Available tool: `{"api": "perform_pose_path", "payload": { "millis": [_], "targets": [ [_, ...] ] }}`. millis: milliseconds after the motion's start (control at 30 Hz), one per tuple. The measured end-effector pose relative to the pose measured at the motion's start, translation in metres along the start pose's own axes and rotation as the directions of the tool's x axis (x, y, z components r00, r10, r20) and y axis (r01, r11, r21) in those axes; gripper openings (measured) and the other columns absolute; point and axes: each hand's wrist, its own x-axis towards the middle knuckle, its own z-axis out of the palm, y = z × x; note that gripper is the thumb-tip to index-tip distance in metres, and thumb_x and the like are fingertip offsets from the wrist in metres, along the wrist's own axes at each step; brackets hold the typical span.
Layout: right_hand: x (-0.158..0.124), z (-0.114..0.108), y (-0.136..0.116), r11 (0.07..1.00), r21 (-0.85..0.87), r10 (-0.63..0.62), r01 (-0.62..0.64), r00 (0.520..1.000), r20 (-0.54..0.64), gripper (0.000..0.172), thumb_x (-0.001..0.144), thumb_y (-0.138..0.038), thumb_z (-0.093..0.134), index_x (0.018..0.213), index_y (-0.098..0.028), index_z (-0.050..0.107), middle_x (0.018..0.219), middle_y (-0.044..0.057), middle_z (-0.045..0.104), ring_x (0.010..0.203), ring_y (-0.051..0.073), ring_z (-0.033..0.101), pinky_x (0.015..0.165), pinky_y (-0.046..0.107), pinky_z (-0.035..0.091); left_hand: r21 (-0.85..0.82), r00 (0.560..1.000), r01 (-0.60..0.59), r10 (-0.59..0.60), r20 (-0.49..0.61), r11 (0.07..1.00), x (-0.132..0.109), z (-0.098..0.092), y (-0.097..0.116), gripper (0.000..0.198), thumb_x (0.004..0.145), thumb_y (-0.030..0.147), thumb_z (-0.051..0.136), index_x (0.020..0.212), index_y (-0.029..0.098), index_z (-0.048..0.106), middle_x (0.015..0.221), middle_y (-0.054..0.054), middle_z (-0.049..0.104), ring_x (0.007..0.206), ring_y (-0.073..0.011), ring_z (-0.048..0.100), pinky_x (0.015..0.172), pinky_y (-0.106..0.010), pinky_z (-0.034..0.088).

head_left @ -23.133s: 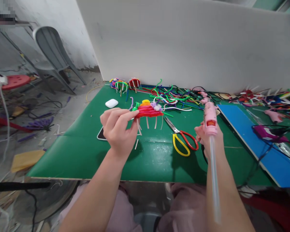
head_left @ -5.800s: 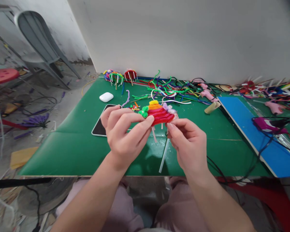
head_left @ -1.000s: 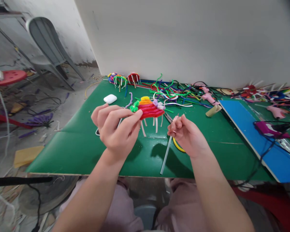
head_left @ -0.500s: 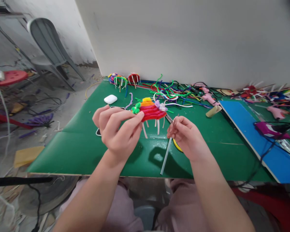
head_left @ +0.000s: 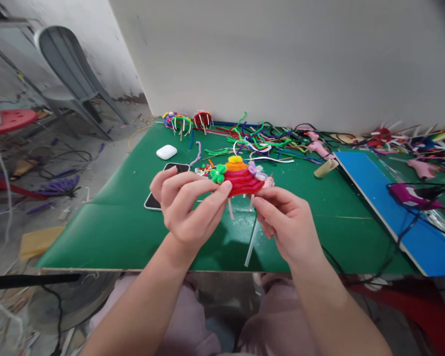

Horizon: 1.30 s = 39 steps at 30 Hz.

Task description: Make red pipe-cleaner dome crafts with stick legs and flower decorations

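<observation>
"Red, orange and yellow fuzzy rows are forming the domed piece (head_left: 244, 184), which a person is holding up above the green table (head_left: 107, 227). What is each hand doing?"

"The left hand (head_left: 189, 207) is gripping the near-left rim between thumb and fingers, just below the green flower (head_left: 219, 173). The right hand (head_left: 287, 217) is pinching, as far as can be judged, a pale strip (head_left: 251, 201) at the lower right edge; its fingertips are partly hiding the contact."

"How should the fingers be working?"

"Lightly, in my judgement. The left hand should be bracing the rim without flattening the fuzzy rows, while the right hand should be keeping the strip straight, steadying its upper end at the underside and minding the neighbouring strip (head_left: 231, 209)."

"Anything lying close?"

"A clear stick (head_left: 251, 247) is showing below the right hand, its upper end hiding behind the fingers, so the wrist should be avoiding it. The phone (head_left: 154, 201) is lying beyond the left hand."
</observation>
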Motion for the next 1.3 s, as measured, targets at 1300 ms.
{"api": "perform_pose_path", "payload": {
  "millis": [1300],
  "targets": [
    [-0.0041,0.0044,0.0034,0.997,0.072,-0.037,0.042,0.997,-0.07,0.009,0.072,-0.029,0.071,0.078,-0.024,0.068,0.05,-0.008,0.051,0.034,0.002,0.039,0.028,0.011,0.029,-0.02,1.0,0.007,-0.007,0.013,1.0,0.002,-0.0002,0.003,0.018,0.07,0.013,0.068,0.08,0.027,0.064,0.066,0.002,0.062,0.071,-0.0147,0.057,0.084,-0.042,0.042]
  ]
}}
